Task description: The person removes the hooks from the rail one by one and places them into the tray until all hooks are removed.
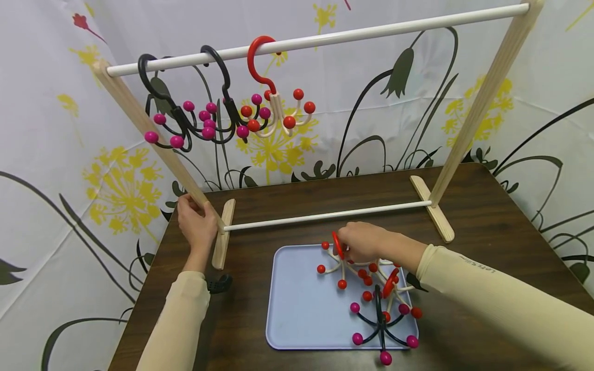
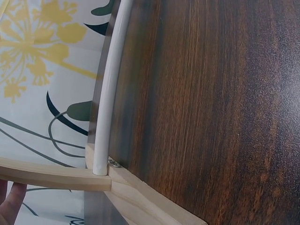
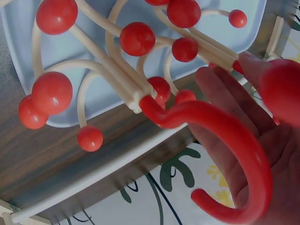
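At the back left, my left hand (image 1: 197, 221) grips the lower part of the rack's wooden post (image 1: 174, 162); fingertips (image 2: 13, 201) show against the post in the left wrist view. My right hand (image 1: 359, 242) is over the far side of the pale blue tray (image 1: 297, 309), pinching the red hook of a cream-armed hanger (image 3: 213, 49) with red ball tips. A second red hook (image 3: 248, 154) crosses in front of the palm in the right wrist view. Near the tray's front right corner is a black hanger (image 1: 380, 322) with magenta balls.
Black hangers (image 1: 185, 123) with magenta balls and one red-hooked hanger (image 1: 276, 111) hang toward the left of the white top rail (image 1: 352, 35). A white lower rail (image 1: 325, 217) joins the wooden feet (image 1: 433, 208) behind the tray. A flowered curtain backs the dark table (image 1: 487, 226).
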